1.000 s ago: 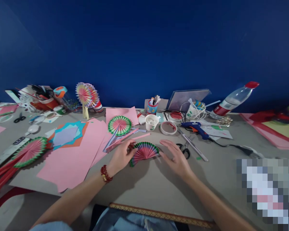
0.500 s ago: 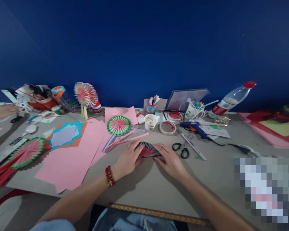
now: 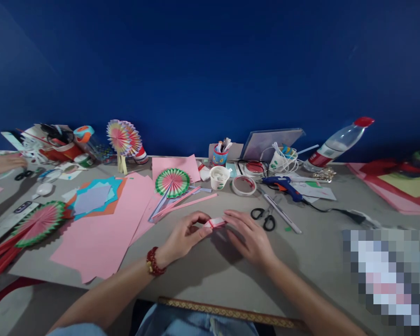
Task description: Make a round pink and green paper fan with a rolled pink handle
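Observation:
A pleated paper fan (image 3: 216, 223), folded into a narrow pink-white bundle with a red band across it, is held just above the grey table in front of me. My left hand (image 3: 182, 237) pinches its left end between thumb and fingers. At the right end, my right hand (image 3: 251, 237) has its fingertips on the paper, its thumb lower down. Black-handled scissors (image 3: 264, 219) lie right of my right hand. Pink paper strips (image 3: 185, 203) and a round green-edged paper fan (image 3: 172, 182) are beyond my left hand.
Pink sheets (image 3: 101, 233) cover the table at left, near another finished fan (image 3: 40, 223). A paper cup (image 3: 219, 178), tape roll (image 3: 244, 185), glue gun (image 3: 283, 185) and tilted bottle (image 3: 336, 144) stand or lie behind. Another person's hand (image 3: 7, 164) is at far left.
The fan was spread in a half circle low over the table between my hands. Now it is folded together into a narrow bundle, turned, with its pale side up.

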Demonstrator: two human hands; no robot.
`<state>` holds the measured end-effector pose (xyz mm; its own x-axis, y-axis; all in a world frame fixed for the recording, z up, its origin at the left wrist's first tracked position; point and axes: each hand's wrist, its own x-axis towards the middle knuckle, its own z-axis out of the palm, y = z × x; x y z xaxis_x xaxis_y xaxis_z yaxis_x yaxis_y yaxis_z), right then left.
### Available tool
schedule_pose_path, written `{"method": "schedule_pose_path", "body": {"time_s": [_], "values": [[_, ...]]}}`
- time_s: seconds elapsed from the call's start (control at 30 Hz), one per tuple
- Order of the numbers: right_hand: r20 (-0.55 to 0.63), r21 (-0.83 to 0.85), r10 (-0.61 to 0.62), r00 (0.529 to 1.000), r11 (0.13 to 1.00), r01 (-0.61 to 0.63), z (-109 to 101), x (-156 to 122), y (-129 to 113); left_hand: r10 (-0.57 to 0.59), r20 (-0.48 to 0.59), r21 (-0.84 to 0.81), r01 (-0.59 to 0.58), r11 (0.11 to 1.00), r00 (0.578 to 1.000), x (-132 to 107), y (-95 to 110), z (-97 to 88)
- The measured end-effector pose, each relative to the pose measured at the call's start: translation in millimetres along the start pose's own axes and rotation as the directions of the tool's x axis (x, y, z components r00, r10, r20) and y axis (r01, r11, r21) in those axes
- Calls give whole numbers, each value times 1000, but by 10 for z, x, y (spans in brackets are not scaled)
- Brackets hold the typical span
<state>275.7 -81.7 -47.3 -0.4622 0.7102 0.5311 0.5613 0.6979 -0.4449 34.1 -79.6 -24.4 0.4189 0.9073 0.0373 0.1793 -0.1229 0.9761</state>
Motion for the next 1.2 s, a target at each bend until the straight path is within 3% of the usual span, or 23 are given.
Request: {"method": "schedule_pose_path", "body": {"time_s": [0.1,0.2,0.3,0.47,0.67,0.83,1.0,1.2], "values": [[20,-14,-44,999,999,44,7,21,-86,-24,-54,-200,13,980,998,-17,-66,56],[-5,-31,-74,997,997,74,30,21,-139,37,-58,-287,-52,957,998,-34,-113,108],[-39,-23,-80,996,997,79,55,14,-206,130,-83,-206,-144,968,988,-52,-88,141],[-37,79,9,999,997,-6,93,26,-386,240,-136,99,-228,969,961,-85,-28,149],[-9,289,124,992,950,-116,211,75,-550,353,-230,89,-342,935,907,-90,-106,181],[-39,317,101,994,945,-84,249,143,-585,486,-202,92,-478,874,850,-90,-131,151],[-149,119,-117,982,984,135,175,181,-490,637,-81,174,-619,766,767,-91,-91,75],[-241,53,-170,956,981,188,108,195,-412,617,-16,163,-607,778,787,-80,-99,49]]}}
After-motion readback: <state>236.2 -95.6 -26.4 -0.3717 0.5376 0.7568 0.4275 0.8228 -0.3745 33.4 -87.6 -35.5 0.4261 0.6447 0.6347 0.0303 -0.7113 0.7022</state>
